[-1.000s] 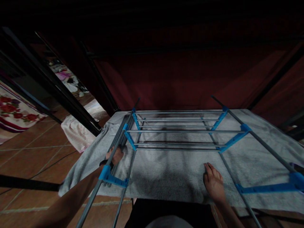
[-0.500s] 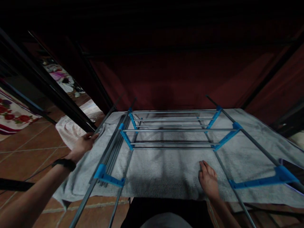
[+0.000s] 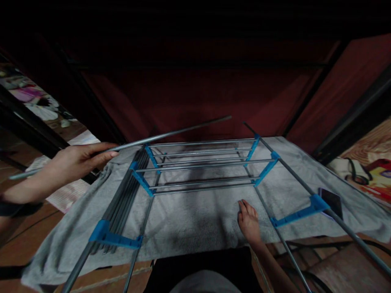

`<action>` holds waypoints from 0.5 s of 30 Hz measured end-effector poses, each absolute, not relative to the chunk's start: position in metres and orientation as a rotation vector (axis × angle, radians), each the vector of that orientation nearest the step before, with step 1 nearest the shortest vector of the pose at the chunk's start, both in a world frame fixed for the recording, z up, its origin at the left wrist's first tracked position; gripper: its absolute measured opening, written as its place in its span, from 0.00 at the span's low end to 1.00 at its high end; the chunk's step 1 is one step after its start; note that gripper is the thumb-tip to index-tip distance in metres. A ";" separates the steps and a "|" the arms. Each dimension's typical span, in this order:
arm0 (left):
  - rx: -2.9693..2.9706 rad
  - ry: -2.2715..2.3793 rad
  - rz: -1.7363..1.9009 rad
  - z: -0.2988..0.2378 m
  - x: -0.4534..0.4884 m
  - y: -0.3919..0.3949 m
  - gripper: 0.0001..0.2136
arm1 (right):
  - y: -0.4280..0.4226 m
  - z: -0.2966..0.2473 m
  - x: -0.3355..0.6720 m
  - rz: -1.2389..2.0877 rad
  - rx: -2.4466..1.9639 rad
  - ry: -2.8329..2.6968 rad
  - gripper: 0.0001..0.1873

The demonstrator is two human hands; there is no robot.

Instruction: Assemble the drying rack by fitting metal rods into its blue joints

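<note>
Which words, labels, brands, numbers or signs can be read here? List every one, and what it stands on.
No text can be read.
Red-and-yellow packet at the right edge: any print is too blurred to read.
Dark, flat, purple-edged phone: no legible text.
Blue plastic brackets and the long grey metal rod in the left hand: no legible marks.

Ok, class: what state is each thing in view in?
Left hand: gripping metal tube.
Metal tube: raised, slanting.
Right hand: visibly holding nothing.
Loose tubes: lying side by side.
Crossbars: spanning farther blue brackets.
Near blue brackets: unjoined by crossbars.
Grey cloth: spread out, creased at left.
Phone: lying flat, screen dark.
</note>
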State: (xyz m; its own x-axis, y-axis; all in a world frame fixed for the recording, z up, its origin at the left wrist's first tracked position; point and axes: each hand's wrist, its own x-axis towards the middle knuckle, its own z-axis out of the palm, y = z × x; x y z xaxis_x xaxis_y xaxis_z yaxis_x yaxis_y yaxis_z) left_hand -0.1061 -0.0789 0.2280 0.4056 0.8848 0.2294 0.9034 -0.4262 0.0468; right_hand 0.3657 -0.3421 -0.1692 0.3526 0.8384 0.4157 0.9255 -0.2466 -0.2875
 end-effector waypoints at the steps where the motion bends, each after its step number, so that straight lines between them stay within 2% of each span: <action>1: -2.614 -1.559 -0.288 0.233 -0.095 -0.075 0.47 | -0.342 -0.168 0.365 -0.233 -2.134 -1.527 0.26; 4: -2.701 -1.421 -0.120 0.248 -0.051 -0.071 0.41 | -0.341 -0.164 0.363 -0.217 -2.109 -1.498 0.26; 8: -2.636 -1.312 0.086 0.266 0.024 -0.082 0.28 | -0.341 -0.161 0.362 -0.227 -2.083 -1.481 0.27; 15: -2.773 -0.841 0.099 0.274 0.134 -0.119 0.17 | -0.340 -0.161 0.364 -0.223 -2.085 -1.491 0.26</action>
State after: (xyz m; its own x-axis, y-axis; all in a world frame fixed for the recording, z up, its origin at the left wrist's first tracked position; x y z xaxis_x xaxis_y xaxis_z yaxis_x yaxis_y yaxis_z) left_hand 0.1341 -0.1186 0.2740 0.8320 0.5547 0.0053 0.5383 -0.8050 -0.2493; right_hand 0.3641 -0.3400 -0.1610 0.3672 0.8186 0.4416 0.9121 -0.2237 -0.3436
